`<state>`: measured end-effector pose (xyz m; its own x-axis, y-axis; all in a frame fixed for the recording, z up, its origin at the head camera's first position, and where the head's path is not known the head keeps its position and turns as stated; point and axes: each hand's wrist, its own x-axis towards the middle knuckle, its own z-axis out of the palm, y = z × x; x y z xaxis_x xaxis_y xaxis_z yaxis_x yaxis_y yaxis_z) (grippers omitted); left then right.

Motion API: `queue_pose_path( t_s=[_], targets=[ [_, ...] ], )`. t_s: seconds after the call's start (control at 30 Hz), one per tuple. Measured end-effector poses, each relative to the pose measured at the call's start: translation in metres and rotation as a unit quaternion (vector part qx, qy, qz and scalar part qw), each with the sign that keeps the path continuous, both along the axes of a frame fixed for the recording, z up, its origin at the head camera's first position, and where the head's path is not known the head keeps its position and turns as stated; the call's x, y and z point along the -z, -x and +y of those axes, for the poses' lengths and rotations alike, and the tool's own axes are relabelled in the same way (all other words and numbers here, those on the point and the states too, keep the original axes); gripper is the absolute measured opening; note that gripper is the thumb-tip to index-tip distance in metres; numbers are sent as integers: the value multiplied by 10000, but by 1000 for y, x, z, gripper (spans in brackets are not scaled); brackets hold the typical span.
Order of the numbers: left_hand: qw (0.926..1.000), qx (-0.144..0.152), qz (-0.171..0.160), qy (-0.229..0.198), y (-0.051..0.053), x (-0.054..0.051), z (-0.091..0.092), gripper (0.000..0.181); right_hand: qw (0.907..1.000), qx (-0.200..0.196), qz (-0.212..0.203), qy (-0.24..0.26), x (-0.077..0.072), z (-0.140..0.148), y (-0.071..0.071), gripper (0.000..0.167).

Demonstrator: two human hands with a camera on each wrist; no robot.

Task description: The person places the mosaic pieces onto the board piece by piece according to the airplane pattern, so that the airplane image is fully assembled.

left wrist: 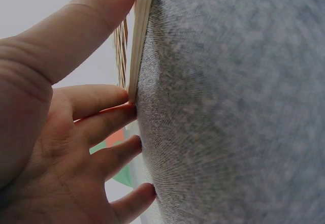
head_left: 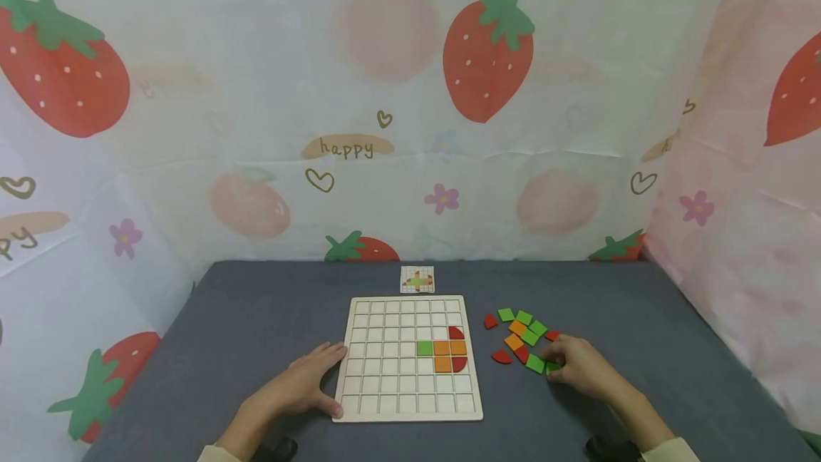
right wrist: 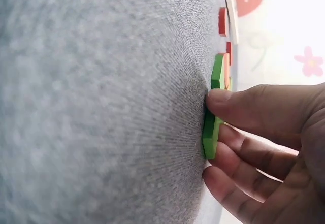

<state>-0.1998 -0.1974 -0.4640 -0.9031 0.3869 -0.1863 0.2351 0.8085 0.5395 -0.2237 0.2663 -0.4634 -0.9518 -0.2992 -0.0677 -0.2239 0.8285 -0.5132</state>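
Note:
A pale wooden grid board [head_left: 385, 398] lies flat on the table, with one green, several orange and two red quarter-round tiles on its right side. Along the board's left edge rests my left hand [head_left: 301, 380], thumb and fingertips touching the rim [left wrist: 139, 36], fingers spread. To the right of the board, my right hand [head_left: 586, 369] pinches a green square tile [right wrist: 210, 137] between thumb and fingers, down at the table surface. Another green tile [head_left: 535, 363] lies just beside it. Part of the pinched tile is hidden by the fingers.
Loose green, orange and red tiles [head_left: 515, 341] lie scattered between the board and my right hand. A small pattern card [head_left: 417, 280] sits behind the board. Grey cloth covers the table [head_left: 269, 305], and a strawberry-print curtain [head_left: 410, 234] hangs at its back.

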Motion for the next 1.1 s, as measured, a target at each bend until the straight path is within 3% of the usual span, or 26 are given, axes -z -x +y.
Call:
queue_pose_path(
  t_s=[0.4, 0.67, 1.1],
  targets=[
    [10000, -29, 28, 16, 0, 1, 0, 102, 9991, 325, 64, -257, 0, -2, -3, 17],
    [10000, -2, 5, -12, 0, 1, -1, 101, 9998, 43, 209, -5, -4, -7, -3, 19],
    [10000, -20, -62, 65, -1, -1, 1, 101, 9979, -159, 538, 313, -7, -45, 2, 21]
  ],
)
